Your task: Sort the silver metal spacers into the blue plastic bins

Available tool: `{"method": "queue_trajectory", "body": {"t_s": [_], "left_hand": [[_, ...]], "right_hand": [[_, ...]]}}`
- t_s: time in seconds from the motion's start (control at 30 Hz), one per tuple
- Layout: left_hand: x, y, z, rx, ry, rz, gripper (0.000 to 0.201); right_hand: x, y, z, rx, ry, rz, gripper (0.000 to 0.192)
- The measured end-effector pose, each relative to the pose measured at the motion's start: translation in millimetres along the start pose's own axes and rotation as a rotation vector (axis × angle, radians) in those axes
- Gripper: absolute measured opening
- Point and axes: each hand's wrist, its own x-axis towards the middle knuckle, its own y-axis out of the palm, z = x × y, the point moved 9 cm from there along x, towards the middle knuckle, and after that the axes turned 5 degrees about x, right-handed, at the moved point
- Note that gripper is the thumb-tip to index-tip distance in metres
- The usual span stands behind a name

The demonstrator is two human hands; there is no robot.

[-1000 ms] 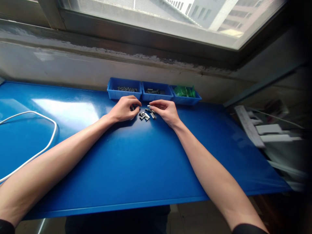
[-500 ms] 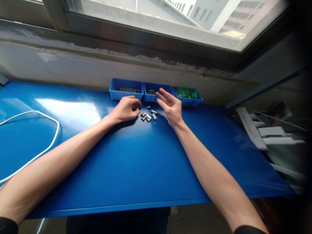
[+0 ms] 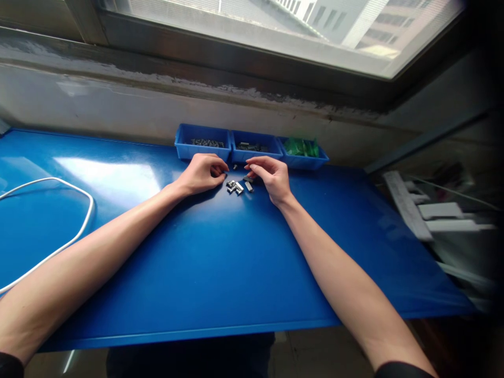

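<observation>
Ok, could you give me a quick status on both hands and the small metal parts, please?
Left hand curled beside metal parts, grip unclear. Right hand pinching a dark piece. Three bins just behind; nothing blocking.

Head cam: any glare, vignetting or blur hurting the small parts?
Head view: window glare on the blue table left of the left hand; right edge vignetted dark; metal parts too small to resolve; straight lines bow, wide-angle.
</observation>
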Motion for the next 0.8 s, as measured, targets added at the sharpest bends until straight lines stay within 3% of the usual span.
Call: {"method": "queue_trajectory", "body": {"t_s": [0.13, 0.33, 0.47, 0.53, 0.67, 0.8], "left_hand": [[0, -3.2, 2, 0.003, -0.006, -0.035, 0.02], [0, -7.8, -7, 0.206, 0.045, -0.105, 0.022], [2, -17.3, 3, 0.162, -0.068, -0.098, 0.026], [4, -19.9, 4, 0.189, -0.083, -0.011, 0.029], [5, -15.1, -1, 0.328, -0.062, 0.319, 0.037], [3, -13.6, -9, 0.324, -0.071, 0.581, 0.047]], "right_hand": [[0, 0, 0, 0.01, 0.01, -0.005, 0.016], [-1, 0, -2, 0.02, 0.035, 0.004, 0.016], [1, -3, -3, -0.026, 0.025, -0.012, 0.016], [1, -5, 0, -0.115, -0.011, -0.04, 0.015], [-1, -4, 11, -0.484, -0.086, -0.095, 0.021], [-7, 16, 15, -0.778, -0.153, 0.009, 0.027]]}}
